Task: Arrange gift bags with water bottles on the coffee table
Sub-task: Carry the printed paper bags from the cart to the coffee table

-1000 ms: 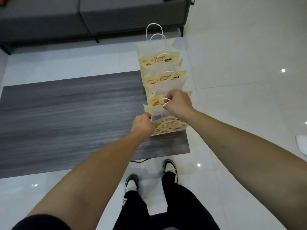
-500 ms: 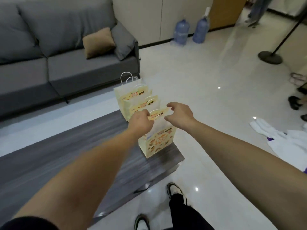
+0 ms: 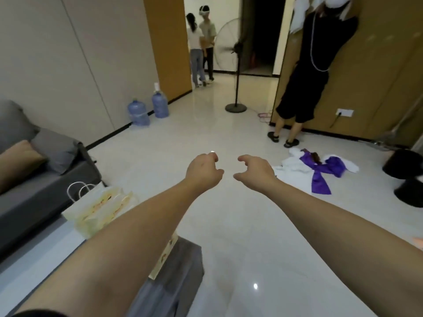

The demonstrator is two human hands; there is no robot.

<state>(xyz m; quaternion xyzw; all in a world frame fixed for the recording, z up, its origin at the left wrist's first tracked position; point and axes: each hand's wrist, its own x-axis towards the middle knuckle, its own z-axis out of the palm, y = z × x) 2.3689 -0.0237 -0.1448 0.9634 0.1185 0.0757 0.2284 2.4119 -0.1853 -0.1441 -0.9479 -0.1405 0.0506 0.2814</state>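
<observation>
A row of cream gift bags [image 3: 98,209] with white handles stands on the dark wood coffee table [image 3: 180,266] at the lower left, partly hidden behind my left forearm. My left hand [image 3: 202,171] hangs in the air above the floor, fingers loosely curled, holding nothing. My right hand [image 3: 254,171] is beside it, fingers also loosely curled and empty. Both hands are well away from the bags. No small water bottles are visible; the insides of the bags are hidden.
A grey sofa [image 3: 34,179] with cushions stands at the left. Two large blue water jugs [image 3: 148,108] sit by the wall. A standing fan [image 3: 235,65], a person in black [image 3: 306,72], white and purple cloths [image 3: 320,168] and black stools [image 3: 405,175] lie ahead and right.
Both hands have let go of the nearest bag's top and lifted away. My view has swung up and right from the table toward the room.
</observation>
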